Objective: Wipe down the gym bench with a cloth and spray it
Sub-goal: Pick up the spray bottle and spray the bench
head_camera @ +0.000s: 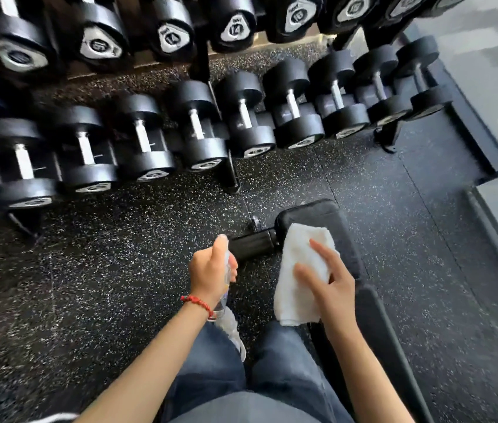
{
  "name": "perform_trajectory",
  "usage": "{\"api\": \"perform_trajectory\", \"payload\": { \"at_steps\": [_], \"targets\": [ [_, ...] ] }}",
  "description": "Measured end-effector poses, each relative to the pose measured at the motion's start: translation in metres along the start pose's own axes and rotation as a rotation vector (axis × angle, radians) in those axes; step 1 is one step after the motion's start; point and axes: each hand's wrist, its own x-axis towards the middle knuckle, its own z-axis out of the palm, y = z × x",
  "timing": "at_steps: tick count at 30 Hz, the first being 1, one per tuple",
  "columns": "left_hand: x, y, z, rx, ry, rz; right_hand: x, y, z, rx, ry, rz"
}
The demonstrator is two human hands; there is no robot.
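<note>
1. Head view: we see the left hand (211, 273) at lower centre, fingers wrapped round a clear spray bottle (226, 319).
2. Right hand (327, 282) presses a white cloth (296, 270) onto the black bench surface (318, 213), fingers spread apart on top.
3. Dumbbells (199, 129) line the rack across our upper frame, above speckled floor (104, 285).
</note>
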Motion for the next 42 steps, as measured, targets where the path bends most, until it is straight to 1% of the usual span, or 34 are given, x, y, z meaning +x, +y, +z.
{"api": "perform_trajectory", "payload": {
  "at_steps": [8, 11, 20, 24, 27, 29, 34, 39, 42],
  "targets": [
    [0.036, -0.006, -0.1, -0.12, 0.285, -0.04, 0.035, -0.045, 0.11, -0.105, -0.291, -0.053],
    [0.044, -0.012, -0.132, -0.15, 0.404, -0.102, 0.046, -0.058, 0.154, -0.147, -0.419, -0.102],
    [0.071, -0.016, -0.225, -0.253, 0.719, -0.184, 0.072, -0.096, 0.297, -0.234, -0.864, -0.219],
    [0.082, -0.013, -0.268, -0.347, 0.836, -0.179, 0.08, -0.123, 0.362, -0.274, -1.074, -0.27],
    [0.089, -0.014, -0.293, -0.372, 0.982, -0.189, 0.082, -0.141, 0.408, -0.286, -1.221, -0.29],
    [0.09, -0.018, -0.309, -0.422, 1.066, -0.211, 0.078, -0.149, 0.437, -0.289, -1.3, -0.298],
    [0.08, -0.035, -0.346, -0.509, 1.192, -0.298, 0.053, -0.157, 0.498, -0.328, -1.474, -0.275],
    [0.074, -0.058, -0.396, -0.575, 1.318, -0.359, 0.01, -0.151, 0.561, -0.413, -1.605, -0.317],
    [0.074, -0.074, -0.44, -0.617, 1.378, -0.368, -0.02, -0.147, 0.606, -0.461, -1.66, -0.309]
  ]
}}
